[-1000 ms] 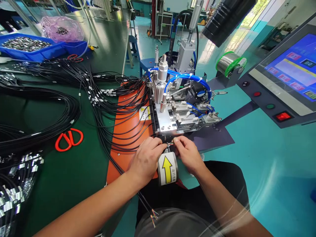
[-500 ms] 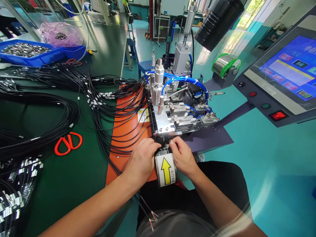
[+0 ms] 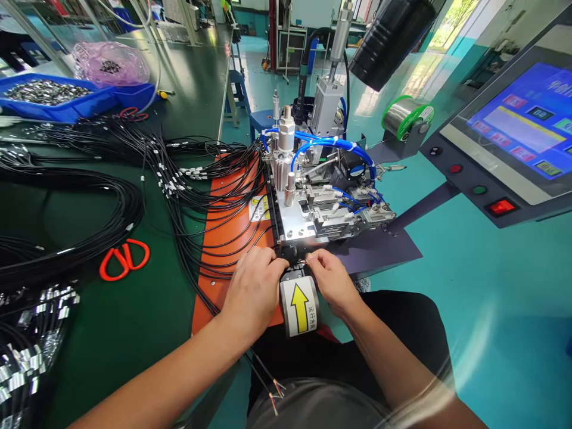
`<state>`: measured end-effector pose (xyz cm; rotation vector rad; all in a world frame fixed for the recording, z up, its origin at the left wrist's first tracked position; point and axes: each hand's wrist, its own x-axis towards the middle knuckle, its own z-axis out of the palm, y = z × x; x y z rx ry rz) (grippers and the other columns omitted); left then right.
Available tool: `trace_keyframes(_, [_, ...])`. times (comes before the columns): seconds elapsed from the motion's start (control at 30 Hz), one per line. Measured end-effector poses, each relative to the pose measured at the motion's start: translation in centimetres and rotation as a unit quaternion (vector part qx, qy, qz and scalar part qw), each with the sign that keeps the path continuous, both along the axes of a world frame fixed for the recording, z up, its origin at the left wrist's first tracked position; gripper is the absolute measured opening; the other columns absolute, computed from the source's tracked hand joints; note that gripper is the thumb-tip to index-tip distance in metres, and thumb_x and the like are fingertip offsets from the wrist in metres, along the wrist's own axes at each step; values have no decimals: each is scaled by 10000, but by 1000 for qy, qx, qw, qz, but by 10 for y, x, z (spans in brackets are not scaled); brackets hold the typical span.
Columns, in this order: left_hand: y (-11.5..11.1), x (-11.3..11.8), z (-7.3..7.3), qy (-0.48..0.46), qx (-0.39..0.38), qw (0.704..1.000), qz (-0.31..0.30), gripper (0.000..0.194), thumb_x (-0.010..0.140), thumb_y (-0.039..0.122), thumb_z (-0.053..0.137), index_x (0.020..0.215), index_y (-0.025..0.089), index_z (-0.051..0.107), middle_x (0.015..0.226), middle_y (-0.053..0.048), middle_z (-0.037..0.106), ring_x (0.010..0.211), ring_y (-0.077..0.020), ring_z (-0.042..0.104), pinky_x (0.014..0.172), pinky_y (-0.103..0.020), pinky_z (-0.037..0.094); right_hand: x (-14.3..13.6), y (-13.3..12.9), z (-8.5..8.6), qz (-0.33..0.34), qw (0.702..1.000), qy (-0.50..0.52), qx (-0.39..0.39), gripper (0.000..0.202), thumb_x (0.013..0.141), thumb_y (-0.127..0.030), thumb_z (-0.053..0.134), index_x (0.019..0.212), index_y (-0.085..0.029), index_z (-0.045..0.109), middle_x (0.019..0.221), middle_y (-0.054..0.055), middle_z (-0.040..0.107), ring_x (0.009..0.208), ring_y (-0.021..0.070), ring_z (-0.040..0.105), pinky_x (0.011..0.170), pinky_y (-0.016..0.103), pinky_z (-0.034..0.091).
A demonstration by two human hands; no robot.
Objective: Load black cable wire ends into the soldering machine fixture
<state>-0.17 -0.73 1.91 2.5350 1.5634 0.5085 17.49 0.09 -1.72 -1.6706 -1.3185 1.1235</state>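
My left hand point(image 3: 255, 292) is closed at the front end of the soldering machine point(image 3: 308, 208), thumb and fingers pressed together beside the feed track. Whatever it pinches is hidden behind the fingers. Facing it, my right hand point(image 3: 331, 280) pinches something tiny at the same spot, too small to make out. Between both wrists sits the curved feed end with a yellow arrow label point(image 3: 300, 305). Black cables point(image 3: 223, 250) curve across the orange plate point(image 3: 210, 298) into the machine's left side. Two cable ends with bared coloured wires point(image 3: 274, 396) hang over my lap.
Red-handled scissors point(image 3: 124, 260) lie on the green table point(image 3: 134, 322) among coiled black cables point(image 3: 120, 202). A blue tray point(image 3: 84, 107) of small metal parts stands at the back left. On the right are a solder wire spool point(image 3: 407, 118) and a control screen point(image 3: 513, 131).
Both hands stay at the same place at the machine's front, with only slight shifts of the fingers. The view has moved a little.
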Motion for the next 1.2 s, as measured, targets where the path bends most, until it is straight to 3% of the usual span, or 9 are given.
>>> trace_keyframes(0.17, [-6, 5, 11, 50, -29, 998, 3, 171, 886, 142, 546, 976, 175, 688, 834, -61, 603, 790, -229, 556, 697, -357, 459, 7, -34, 37, -31, 995, -81, 55, 294, 927, -466, 512, 781, -223, 592, 653, -11, 564, 605, 161, 478, 566, 270, 340])
trace_keyframes(0.3, [-11, 7, 12, 65, -26, 998, 6, 159, 883, 148, 557, 996, 170, 667, 805, -49, 647, 737, -226, 606, 616, -334, 445, -13, -79, 56, 215, 977, 9, 1, 277, 901, -371, 576, 686, -212, 648, 637, 1, 620, 593, 155, 526, 542, 257, 356])
trace_keyframes(0.43, [-16, 10, 12, 28, 1, 1000, -8, 145, 877, 166, 576, 993, 180, 661, 783, -33, 665, 720, -220, 623, 618, -330, 456, -43, -98, 43, 300, 946, 118, -39, 178, 870, -309, 597, 800, -215, 730, 676, -8, 674, 588, 146, 555, 525, 235, 384])
trace_keyframes(0.6, [-21, 14, 15, -64, 12, 997, -48, 191, 914, 158, 507, 1013, 183, 669, 735, -24, 639, 694, -194, 604, 632, -317, 476, -49, -94, 32, 282, 955, 74, -46, 224, 867, -217, 523, 706, -180, 674, 638, -13, 627, 569, 119, 491, 517, 231, 350])
trace_keyframes(0.73, [-20, 14, 13, -143, 7, 985, -94, 235, 948, 173, 468, 1103, 177, 644, 749, -25, 617, 705, -177, 578, 651, -303, 490, -30, -83, 44, 243, 968, -55, 9, 170, 798, -158, 566, 629, -180, 563, 592, -35, 556, 548, 103, 415, 523, 245, 305])
trace_keyframes(0.87, [-15, 12, 5, -202, 4, 971, -124, 264, 964, 168, 472, 1205, 163, 579, 903, -49, 663, 822, -172, 603, 756, -303, 503, -4, -61, 58, 204, 973, -93, 54, 148, 848, -142, 534, 726, -192, 600, 687, -27, 601, 615, 115, 493, 574, 246, 358])
trace_keyframes(1.07, [-8, 12, -3, -235, -21, 958, -165, 178, 970, 166, 480, 1105, 164, 595, 932, -65, 647, 873, -179, 578, 768, -303, 487, 20, -39, 48, 87, 994, 43, 41, 113, 874, -298, 633, 903, -201, 685, 836, 13, 692, 733, 149, 617, 670, 261, 477])
trace_keyframes(1.2, [-7, 11, -8, -241, 16, 960, -140, 141, 965, 166, 503, 1038, 161, 623, 887, -60, 623, 835, -169, 558, 742, -294, 470, 18, -40, 35, 41, 987, 149, 53, 218, 842, -297, 690, 1035, -201, 659, 919, 33, 701, 795, 157, 642, 731, 277, 525])
